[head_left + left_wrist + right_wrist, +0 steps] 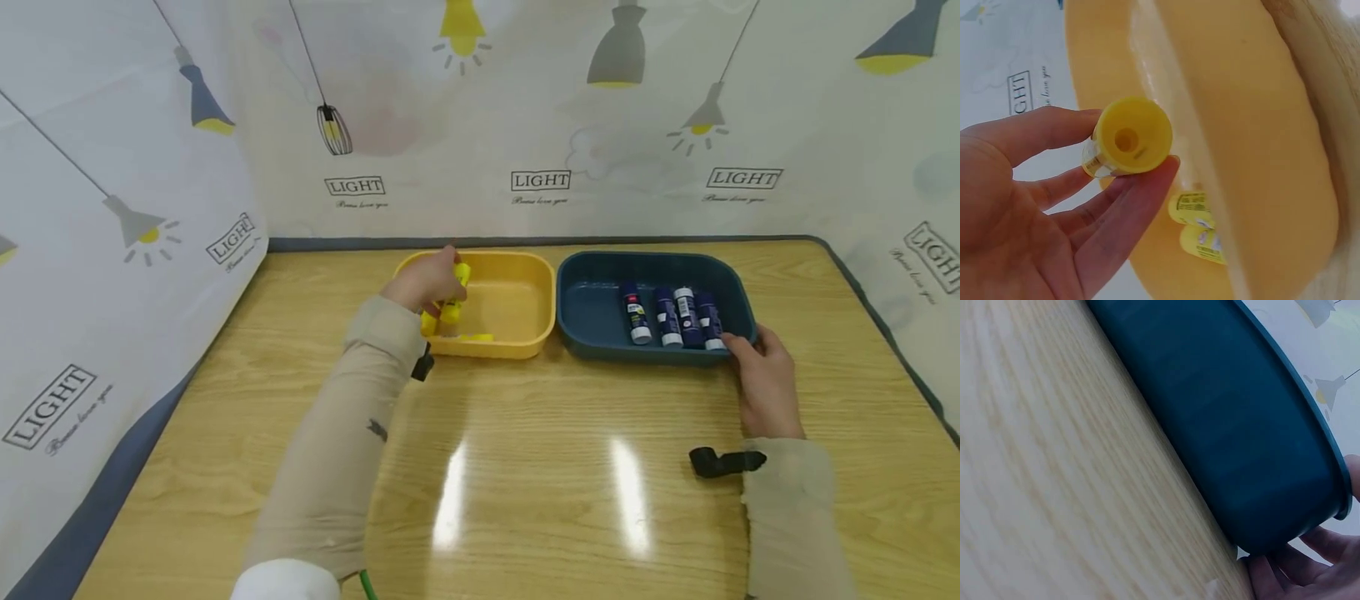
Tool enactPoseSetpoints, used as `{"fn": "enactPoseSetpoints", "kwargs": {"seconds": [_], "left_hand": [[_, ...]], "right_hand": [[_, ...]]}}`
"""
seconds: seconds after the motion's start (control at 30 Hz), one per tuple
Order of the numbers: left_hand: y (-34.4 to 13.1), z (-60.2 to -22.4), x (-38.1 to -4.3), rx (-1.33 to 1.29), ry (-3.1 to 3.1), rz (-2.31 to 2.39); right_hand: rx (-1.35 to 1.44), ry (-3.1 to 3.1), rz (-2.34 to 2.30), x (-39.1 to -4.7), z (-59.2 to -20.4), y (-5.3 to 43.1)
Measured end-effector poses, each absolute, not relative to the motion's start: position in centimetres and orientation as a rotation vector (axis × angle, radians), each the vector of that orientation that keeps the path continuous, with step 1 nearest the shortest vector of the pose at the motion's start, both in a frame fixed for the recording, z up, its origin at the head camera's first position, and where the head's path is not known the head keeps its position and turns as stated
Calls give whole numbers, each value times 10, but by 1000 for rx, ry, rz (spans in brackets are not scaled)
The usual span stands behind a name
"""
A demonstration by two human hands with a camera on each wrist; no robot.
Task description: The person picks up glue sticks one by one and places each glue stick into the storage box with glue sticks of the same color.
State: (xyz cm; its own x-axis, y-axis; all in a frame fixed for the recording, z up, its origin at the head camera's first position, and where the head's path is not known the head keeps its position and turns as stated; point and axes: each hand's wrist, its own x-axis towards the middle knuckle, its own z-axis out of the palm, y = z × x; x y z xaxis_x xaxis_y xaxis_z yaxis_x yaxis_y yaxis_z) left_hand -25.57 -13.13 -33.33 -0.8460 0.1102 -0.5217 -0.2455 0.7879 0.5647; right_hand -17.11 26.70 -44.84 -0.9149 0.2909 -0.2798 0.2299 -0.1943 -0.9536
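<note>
My left hand [427,283] pinches a yellow glue stick [1135,134] between thumb and fingers, over the left part of the yellow bin [517,343]. In the left wrist view its round end, with a hole in the centre, faces the camera. Two more yellow glue sticks [1194,209] lie side by side in that bin. My right hand [771,383] grips the dark blue bin [600,265] at its front right corner, thumb on the rim and fingers around the outside. Several navy and white glue sticks [686,317] lie inside the blue bin, mostly toward its right.
Both bins stand side by side near the back of the wooden table [540,467]. Behind them rises a white backdrop [450,150] printed with lamps, which also runs along the left and right sides.
</note>
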Motion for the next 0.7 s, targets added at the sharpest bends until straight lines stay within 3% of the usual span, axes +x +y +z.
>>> {"fn": "enactPoseSetpoints", "kwargs": {"seconds": [0.5,0.7], "left_hand": [[-127,-354,-260,-44,2532,519],[-124,-356,-265,-100,2506,600]], "right_hand": [[-671,-2041,2260,-173,-447,266],[-665,-2025,2274,-172,-448,267]]}}
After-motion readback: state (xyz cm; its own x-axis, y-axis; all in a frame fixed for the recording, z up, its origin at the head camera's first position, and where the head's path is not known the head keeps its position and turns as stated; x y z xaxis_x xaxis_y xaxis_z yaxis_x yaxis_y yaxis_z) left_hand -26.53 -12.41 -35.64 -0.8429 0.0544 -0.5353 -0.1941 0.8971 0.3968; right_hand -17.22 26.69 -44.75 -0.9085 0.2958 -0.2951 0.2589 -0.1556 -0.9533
